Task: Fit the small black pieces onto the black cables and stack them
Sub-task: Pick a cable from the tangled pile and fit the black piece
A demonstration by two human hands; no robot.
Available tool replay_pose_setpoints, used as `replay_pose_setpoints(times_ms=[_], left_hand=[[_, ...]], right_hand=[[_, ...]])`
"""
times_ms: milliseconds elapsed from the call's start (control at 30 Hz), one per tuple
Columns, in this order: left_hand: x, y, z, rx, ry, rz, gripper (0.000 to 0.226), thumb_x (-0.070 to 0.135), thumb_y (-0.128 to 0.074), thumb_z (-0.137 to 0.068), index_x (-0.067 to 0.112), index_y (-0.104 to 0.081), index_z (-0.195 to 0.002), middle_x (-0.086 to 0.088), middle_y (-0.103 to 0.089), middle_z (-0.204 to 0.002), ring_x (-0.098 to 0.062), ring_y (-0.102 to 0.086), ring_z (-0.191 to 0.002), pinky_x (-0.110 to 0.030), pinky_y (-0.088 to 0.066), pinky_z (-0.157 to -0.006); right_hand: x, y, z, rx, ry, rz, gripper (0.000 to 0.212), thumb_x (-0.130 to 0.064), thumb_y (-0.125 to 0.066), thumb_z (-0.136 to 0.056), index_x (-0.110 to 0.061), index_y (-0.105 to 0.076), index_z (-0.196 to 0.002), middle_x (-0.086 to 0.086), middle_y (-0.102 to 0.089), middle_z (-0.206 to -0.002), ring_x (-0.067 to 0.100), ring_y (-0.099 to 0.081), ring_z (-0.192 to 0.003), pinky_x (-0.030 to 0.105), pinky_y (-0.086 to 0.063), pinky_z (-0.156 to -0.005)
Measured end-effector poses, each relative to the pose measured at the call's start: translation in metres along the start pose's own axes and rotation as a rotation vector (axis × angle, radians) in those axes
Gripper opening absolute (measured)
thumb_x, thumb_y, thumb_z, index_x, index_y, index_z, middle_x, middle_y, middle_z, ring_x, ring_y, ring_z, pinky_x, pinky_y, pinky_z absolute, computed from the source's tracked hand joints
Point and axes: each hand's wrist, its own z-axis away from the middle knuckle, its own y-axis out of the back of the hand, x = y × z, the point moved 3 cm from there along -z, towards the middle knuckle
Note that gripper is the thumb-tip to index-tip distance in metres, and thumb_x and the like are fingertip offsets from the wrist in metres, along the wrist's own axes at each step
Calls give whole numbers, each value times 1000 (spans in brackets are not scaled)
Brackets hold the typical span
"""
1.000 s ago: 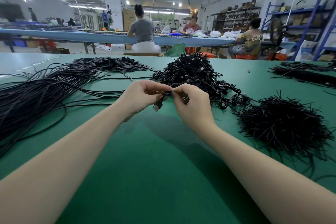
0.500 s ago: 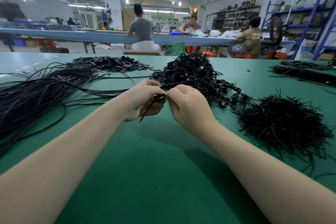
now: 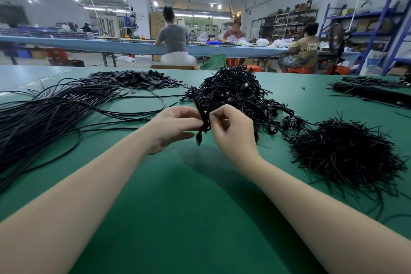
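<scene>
Pinched between both hands: 1 coiled black cable (image 3: 203, 118), held above the green table (image 3: 178, 207).
Left hand (image 3: 172, 128) and right hand (image 3: 231, 128) are curled around it; a heap of coiled cables (image 3: 235, 93) is seen just behind.

A green table (image 3: 200, 218) filled the foreground. Beyond it ran a long blue workbench (image 3: 124, 45), where three people sat: one in a grey top (image 3: 174, 39) with their back turned, one in a reddish top (image 3: 234, 33) facing this way, and one in a yellow shirt (image 3: 305, 50) on an orange stool (image 3: 298, 70). White bags (image 3: 279, 42), possibly plastic, lay on the bench. Blue shelving (image 3: 378, 24) stood at the right, beside a black fan (image 3: 335, 39).
</scene>
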Motion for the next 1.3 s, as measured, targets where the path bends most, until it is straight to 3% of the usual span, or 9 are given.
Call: replay_pose_setpoints(times_ms=[133,300,500,600,700,867,967,1067,1300], left_hand=[[-2,2,2,49,-57,-74,12,33,-70,-85,30,-72,-73,13,-73,-81,-1,-69,-83,-20,-49,-70],[-1,-6,-1,108,-115,-108,15,32,-58,-95,19,-66,-93,12,-66,-72,-3,-63,-64,-15,-45,-57],[0,-9,5,-123,440,484,18,17,-64,-77,10,-63,-60,4,-57,-59,-4,-46,-40,-13,-38,-37],[-4,1,7,-249,468,543,20,20,-63,-70,11,-64,-52,9,-55,-54,-1,-43,-37,-13,-38,-38],[-15,7,3,-165,359,389,16,28,-72,-69,16,-66,-61,7,-50,-51,-5,-41,-37,-16,-34,-36],[-34,21,-14,416,-72,-77,16,15,-50,-95,14,-60,-107,5,-59,-47,-8,-51,-38,-18,-36,-40],[-38,18,-12,405,-147,-244,19,12,-47,-93,25,-62,-95,7,-63,-51,-6,-56,-43,-16,-41,-43],[-39,13,-9,423,-185,-384,20,17,-46,-93,30,-62,-92,6,-65,-59,-11,-60,-52,-26,-48,-52],[-33,33,-7,636,-69,-963,37,18,-45,-91,20,-48,-129,-7,-48,-129,-25,-55,-103,-33,-42,-78]], right_hand=[[3,-3,3,-39,-58,-43,13,-10,-61,-89,-16,-63,-78,-13,-59,-66,0,-52,-60,9,-37,-58],[-5,-2,1,-63,45,81,11,-11,-60,-90,-10,-64,-79,-7,-59,-71,7,-49,-65,19,-37,-61],[-25,2,5,-85,459,402,8,4,-58,-82,5,-62,-75,16,-56,-71,34,-52,-60,41,-44,-48],[-31,-2,10,-103,597,496,8,12,-65,-72,4,-63,-72,16,-57,-69,34,-54,-57,39,-46,-49],[-36,-3,10,-140,592,475,6,10,-64,-76,4,-62,-73,16,-58,-69,34,-53,-56,40,-46,-50],[-47,16,-35,-34,563,476,11,-2,-57,-89,1,-60,-78,13,-58,-70,27,-51,-57,36,-45,-49],[-19,32,-99,-32,84,732,25,-11,-42,-98,0,-55,-116,17,-62,-106,31,-59,-89,35,-47,-68],[11,32,-113,-323,-525,840,66,-16,-46,-93,-3,-14,-149,21,-36,-144,38,-38,-129,47,-37,-101],[17,-32,9,-503,-156,682,38,-37,-43,-96,-16,-54,-126,10,-46,-135,29,-36,-131,37,-35,-102]])
